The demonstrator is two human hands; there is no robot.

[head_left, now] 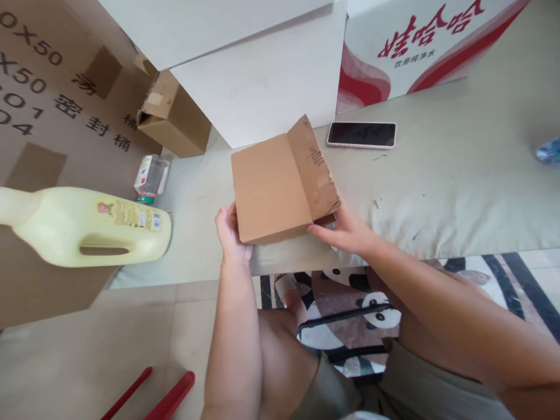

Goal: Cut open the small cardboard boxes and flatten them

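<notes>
Between my hands is a small brown cardboard box (271, 189), tilted near the front edge of the covered surface. A flap (312, 166) with a torn, ragged edge sticks out on its right side. My left hand (234, 233) grips the box's left side, with some fingers hidden behind it. My right hand (341, 227) holds the lower right corner by the flap, thumb along the front edge. The inside of the box cannot be seen.
A phone (362, 135) lies behind the box to the right. White cartons (271, 76) stand at the back, with a red-and-white carton (367, 76) beside them. On the left are a yellowish jug (56, 227), a clear bottle (151, 178), another small box (184, 119) and a large printed carton (39, 157).
</notes>
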